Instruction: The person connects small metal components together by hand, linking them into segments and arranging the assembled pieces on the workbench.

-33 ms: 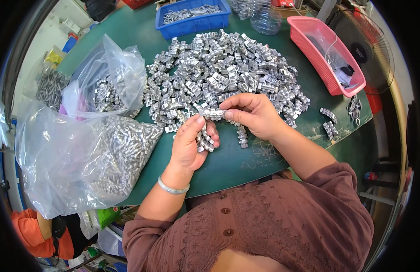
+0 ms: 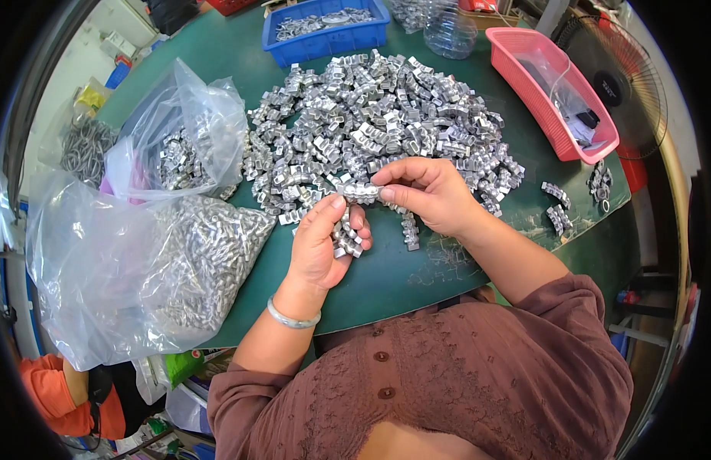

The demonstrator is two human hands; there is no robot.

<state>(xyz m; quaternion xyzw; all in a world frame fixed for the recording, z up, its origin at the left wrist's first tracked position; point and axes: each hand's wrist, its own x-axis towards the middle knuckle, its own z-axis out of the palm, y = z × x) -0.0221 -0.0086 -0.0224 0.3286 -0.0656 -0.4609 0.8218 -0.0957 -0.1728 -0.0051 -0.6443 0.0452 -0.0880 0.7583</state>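
Note:
A short, ridged silvery metal piece (image 2: 359,192) is pinched between my two hands in front of a large pile of similar metal pieces (image 2: 394,115). My left hand (image 2: 313,253) has its thumb at the left end of that piece. Its curled fingers also cradle several more small metal pieces (image 2: 346,238). The thumb and forefinger of my right hand (image 2: 440,199) grip the right end. Just below the hands, one loose strip-shaped metal piece (image 2: 411,231) lies on the green table (image 2: 371,287).
Clear plastic bags (image 2: 102,268) filled with metal parts lie on the left. A blue bin (image 2: 325,46) of parts stands behind the pile, near a clear plastic bottle (image 2: 450,34). At right are a pink basket (image 2: 551,100), a fan (image 2: 620,84) and several stray pieces (image 2: 557,207).

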